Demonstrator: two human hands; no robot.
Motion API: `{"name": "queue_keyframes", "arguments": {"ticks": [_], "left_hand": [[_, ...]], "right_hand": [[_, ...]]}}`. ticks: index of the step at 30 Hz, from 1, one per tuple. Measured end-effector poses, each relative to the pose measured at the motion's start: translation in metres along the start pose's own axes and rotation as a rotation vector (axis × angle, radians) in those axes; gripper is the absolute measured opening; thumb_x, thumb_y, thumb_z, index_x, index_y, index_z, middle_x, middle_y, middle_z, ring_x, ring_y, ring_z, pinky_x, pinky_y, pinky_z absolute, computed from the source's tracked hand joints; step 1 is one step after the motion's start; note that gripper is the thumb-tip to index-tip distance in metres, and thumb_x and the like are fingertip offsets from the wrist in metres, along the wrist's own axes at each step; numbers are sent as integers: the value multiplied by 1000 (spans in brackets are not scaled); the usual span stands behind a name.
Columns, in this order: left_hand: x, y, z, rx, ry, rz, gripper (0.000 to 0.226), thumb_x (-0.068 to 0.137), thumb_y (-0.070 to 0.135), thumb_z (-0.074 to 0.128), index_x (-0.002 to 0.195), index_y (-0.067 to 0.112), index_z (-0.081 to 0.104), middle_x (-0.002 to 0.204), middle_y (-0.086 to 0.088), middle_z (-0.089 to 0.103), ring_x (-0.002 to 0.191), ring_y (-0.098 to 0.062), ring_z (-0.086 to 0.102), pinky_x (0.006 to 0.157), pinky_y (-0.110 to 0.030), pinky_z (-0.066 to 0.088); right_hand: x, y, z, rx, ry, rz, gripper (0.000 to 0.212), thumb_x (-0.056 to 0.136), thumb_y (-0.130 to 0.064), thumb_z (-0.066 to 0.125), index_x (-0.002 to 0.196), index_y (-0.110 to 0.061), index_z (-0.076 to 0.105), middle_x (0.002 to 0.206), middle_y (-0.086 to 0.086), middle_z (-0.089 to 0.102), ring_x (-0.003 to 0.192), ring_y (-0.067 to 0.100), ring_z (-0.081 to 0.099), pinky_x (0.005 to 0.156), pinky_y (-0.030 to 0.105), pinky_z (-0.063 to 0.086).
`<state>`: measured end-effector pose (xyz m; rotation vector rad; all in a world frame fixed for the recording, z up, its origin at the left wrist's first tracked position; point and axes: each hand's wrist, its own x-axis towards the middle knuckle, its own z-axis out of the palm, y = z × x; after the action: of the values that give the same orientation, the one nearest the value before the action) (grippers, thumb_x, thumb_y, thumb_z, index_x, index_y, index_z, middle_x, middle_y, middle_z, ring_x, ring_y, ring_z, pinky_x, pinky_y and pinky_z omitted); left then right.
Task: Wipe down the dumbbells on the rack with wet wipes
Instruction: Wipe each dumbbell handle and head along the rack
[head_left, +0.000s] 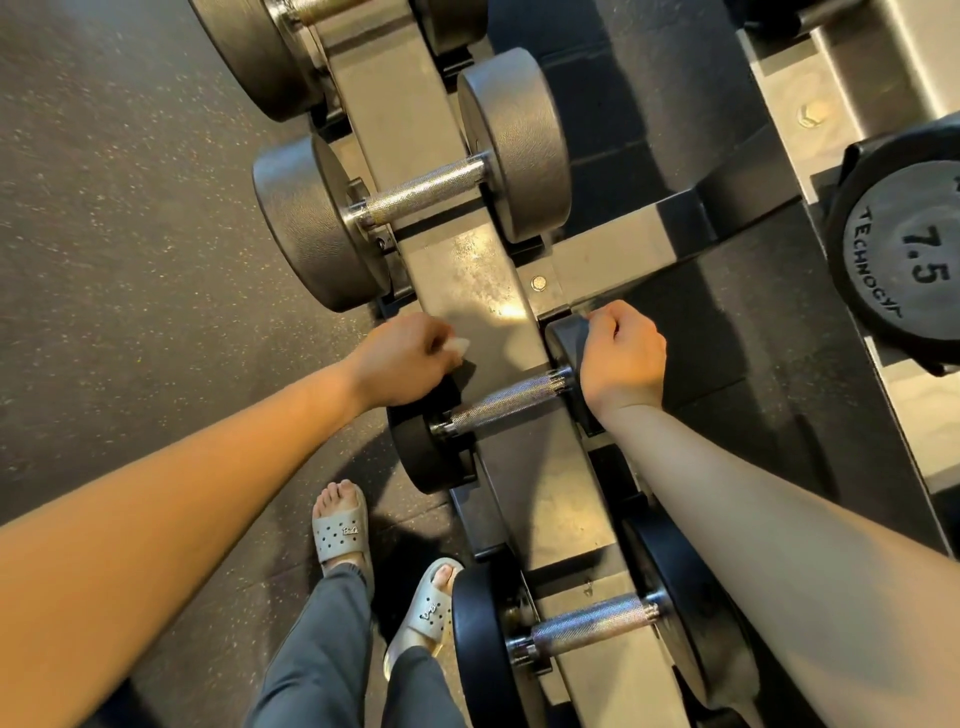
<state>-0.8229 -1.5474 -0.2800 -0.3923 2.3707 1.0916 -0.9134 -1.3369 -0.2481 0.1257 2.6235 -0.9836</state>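
down onto a gym floor of dark rubber, flecked pale, filling the left side. along the middle, a grey steel dumbbell rack, scuffed and catching a patch of light, with a bolt near its right edge. across its rails, farther up, a large grey dumbbell with a knurled handle. nearest the bottom edge, a black dumbbell, partly behind the right forearm. at far right, on another tier, a black dumbbell head marked 7.5. below, two feet in pale perforated sandals and grey trousers, just beside the rack.

between those two, lying crosswise in its cradle: the middle dumbbell, black heads, knurled steel handle. left hand over its left head, fingers curled in and pinching a small crumpled wet wipe. wipe at the upper edge of that head, touching the rack's steel or just off it, cannot tell which. right hand on the right head, fingers curled over its far edge and gripping it, knuckles up, thumb hidden. a pale scrap at those fingertips, too small to name. handle showing bare between the two hands.
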Motion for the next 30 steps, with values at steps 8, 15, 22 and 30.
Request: {"name": "queue_keyframes", "arguments": {"ticks": [8, 15, 22, 30], "left_hand": [[1, 73, 61, -134, 108, 123, 32, 101, 27, 57, 71, 19, 66, 79, -1, 64, 75, -18, 59, 72, -36, 52], [45, 81, 61, -456, -275, -252, 32, 101, 11, 43, 81, 4, 66, 70, -10, 69, 66, -26, 68, 52, -28, 47], [50, 76, 42, -287, -295, -133, 28, 100, 11, 46, 80, 7, 64, 77, -5, 63, 75, -23, 61, 69, -33, 50], [34, 75, 64, -293, -243, -48, 30, 102, 13, 48, 81, 9, 68, 75, -5, 72, 71, -21, 71, 71, -34, 57]], "right_hand": [[-1, 0, 0, -21, 19, -25, 33, 105, -22, 43, 83, -5, 61, 73, 8, 58, 69, 21, 57, 64, 36, 47], [-1, -2, -1, -45, 32, -25, 33, 104, -20, 44, 83, -1, 60, 75, 13, 60, 74, 31, 61, 69, 48, 52], [-1, -1, 0, -65, 47, -20, 32, 104, -21, 44, 82, -7, 61, 73, 8, 60, 67, 19, 57, 66, 40, 51], [0, 2, 2, -61, 49, -13, 32, 105, -24, 45, 84, -7, 63, 74, 7, 60, 68, 18, 58, 65, 37, 50]]}}
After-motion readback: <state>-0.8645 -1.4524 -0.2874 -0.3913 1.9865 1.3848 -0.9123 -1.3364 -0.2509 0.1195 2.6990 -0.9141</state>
